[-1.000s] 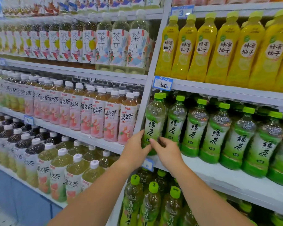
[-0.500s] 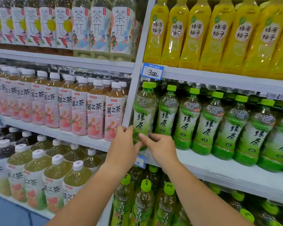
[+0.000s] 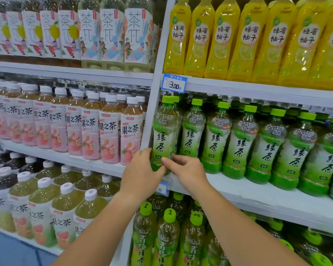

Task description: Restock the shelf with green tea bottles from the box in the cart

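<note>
A green tea bottle (image 3: 164, 131) with a green cap stands upright at the left end of the white shelf (image 3: 258, 196), leftmost in a row of green tea bottles (image 3: 242, 143). Both hands hold its lower part. My left hand (image 3: 141, 174) wraps its base from the left. My right hand (image 3: 185, 169) pinches its label from the right with thumb and fingers. The bottle's bottom is hidden behind my hands. No box or cart is in view.
A white upright post (image 3: 152, 116) stands just left of the held bottle. A blue price tag (image 3: 173, 83) hangs above it. Yellow bottles (image 3: 238, 39) fill the shelf above, peach tea bottles (image 3: 110, 129) the bay to the left, more green bottles (image 3: 167, 237) below.
The view has shifted slightly, so shelves sit lower and closer in frame. Both hands stay on the leftmost green tea bottle, which stands a little straighter.
</note>
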`<state>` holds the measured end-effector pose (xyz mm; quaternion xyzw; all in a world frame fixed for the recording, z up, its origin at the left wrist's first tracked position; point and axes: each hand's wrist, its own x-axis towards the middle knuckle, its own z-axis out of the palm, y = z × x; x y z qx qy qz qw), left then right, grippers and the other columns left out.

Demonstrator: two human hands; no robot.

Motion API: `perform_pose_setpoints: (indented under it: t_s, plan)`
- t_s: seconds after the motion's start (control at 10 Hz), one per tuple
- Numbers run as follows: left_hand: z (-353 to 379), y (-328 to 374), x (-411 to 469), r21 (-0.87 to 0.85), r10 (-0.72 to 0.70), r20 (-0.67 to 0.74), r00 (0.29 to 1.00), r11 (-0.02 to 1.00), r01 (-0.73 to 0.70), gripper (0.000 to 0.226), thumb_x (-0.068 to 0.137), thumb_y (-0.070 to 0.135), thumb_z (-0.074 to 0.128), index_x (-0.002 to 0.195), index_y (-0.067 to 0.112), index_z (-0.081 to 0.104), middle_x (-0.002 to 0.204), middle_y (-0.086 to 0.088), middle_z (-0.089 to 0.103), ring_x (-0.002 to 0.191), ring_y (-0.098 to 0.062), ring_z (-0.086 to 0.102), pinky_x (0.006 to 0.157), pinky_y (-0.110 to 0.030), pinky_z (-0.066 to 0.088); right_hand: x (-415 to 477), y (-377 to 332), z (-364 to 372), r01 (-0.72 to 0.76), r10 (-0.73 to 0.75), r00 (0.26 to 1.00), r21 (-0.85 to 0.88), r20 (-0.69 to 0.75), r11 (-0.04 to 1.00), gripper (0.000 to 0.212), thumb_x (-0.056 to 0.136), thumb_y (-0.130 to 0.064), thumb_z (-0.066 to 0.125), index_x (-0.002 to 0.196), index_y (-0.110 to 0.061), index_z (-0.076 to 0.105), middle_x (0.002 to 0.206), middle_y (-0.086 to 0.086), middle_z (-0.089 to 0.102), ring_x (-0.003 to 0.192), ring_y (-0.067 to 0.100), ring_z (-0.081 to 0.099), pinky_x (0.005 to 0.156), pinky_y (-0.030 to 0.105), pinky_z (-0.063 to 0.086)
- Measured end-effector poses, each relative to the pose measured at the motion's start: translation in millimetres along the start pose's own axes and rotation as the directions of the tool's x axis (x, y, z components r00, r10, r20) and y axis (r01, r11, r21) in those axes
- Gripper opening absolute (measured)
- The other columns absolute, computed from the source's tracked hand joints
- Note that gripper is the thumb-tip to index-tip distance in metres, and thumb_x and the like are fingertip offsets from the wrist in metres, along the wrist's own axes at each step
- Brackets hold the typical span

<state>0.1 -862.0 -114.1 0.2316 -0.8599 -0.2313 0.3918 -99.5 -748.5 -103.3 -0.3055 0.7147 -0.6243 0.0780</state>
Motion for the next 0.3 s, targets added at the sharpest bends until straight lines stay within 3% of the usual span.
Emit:
perform_pose_setpoints:
  t_s: [0.1,0.2,0.3]
  plan:
    - [-1,-1,-1,-0.104,-0.001,0.026,1.0,0.995,0.003,0.05,0.085,0.047,0.065,0.128,0.023,0.059,0.115,0.007,0.061,0.105,-0.008,0.055,0.086,-0.03,0.051,4,6,-4,0.0,0.0,0.999,0.011,0.04,1.0,0.054,0.076,-0.04,0.083,0.122,-0.014,0.071,0.104,-0.011,0.073,0.096,-0.001,0.066,0.093,0.025,0.053]
    - [-7,-1,-9,-0.256,-0.027,0.003,1.0,0.966,0.027,0.035,0.09,0.03,0.066,0.123,0.024,0.06,0.115,0.009,0.061,0.104,-0.006,0.059,0.093,-0.035,0.054,6,6,-8,-0.03,0.03,0.998,-0.001,0.05,1.0,0.052,0.076,-0.041,0.082,0.119,-0.014,0.071,0.106,-0.004,0.074,0.099,0.01,0.068,0.097,0.036,0.054]
    - [-11,1,-16,-0.283,-0.084,-0.001,0.996,0.956,0.08,0.037,0.093,0.031,0.064,0.128,0.021,0.059,0.121,0.007,0.061,0.108,-0.007,0.06,0.097,-0.038,0.053,6,9,-13,-0.048,0.046,0.997,0.034,0.069,0.998,0.038,0.076,-0.045,0.079,0.107,-0.023,0.073,0.104,-0.004,0.074,0.101,0.014,0.069,0.098,0.041,0.054]
